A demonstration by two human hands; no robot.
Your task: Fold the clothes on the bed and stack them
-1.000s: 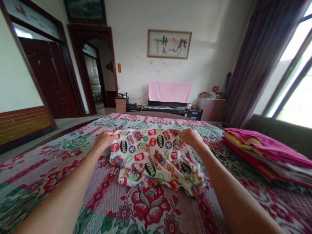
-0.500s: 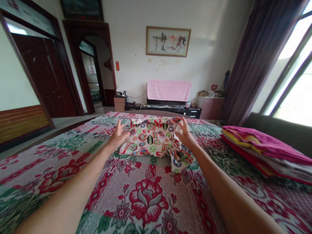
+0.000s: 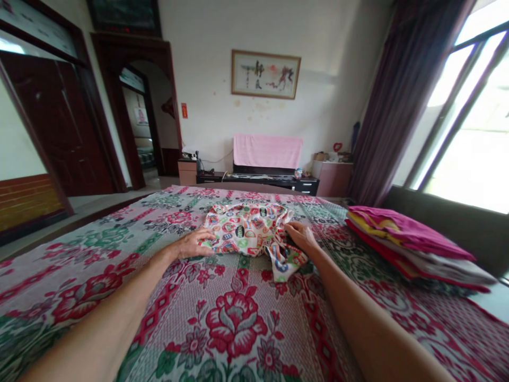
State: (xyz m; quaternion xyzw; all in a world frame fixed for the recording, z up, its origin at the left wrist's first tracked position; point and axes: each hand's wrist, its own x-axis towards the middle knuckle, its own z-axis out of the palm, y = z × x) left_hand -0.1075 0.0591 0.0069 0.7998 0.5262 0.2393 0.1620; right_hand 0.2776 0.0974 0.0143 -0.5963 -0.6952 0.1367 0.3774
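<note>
The white cotton-looking cloth with colourful printed badges (image 3: 246, 231) lies crumpled on the red, green and white floral cover (image 3: 234, 326), its long axis running crosswise between the hands. The left hand (image 3: 193, 244), open, touches its left edge; the right hand (image 3: 303, 236) meets the right, nearer the protruding flap (image 3: 284, 265), its pinch unclear.

You have, by count: hands, two, namely one left hand (image 3: 194, 245) and one right hand (image 3: 301, 235); printed cloth (image 3: 246, 228), one; flowered cover (image 3: 236, 331), one; folded stack (image 3: 409, 236), one, its layers too merged for you to number; pink towel (image 3: 267, 151), one; calligraphy frame (image 3: 265, 74), one; purple curtain (image 3: 397, 101), one.
</note>
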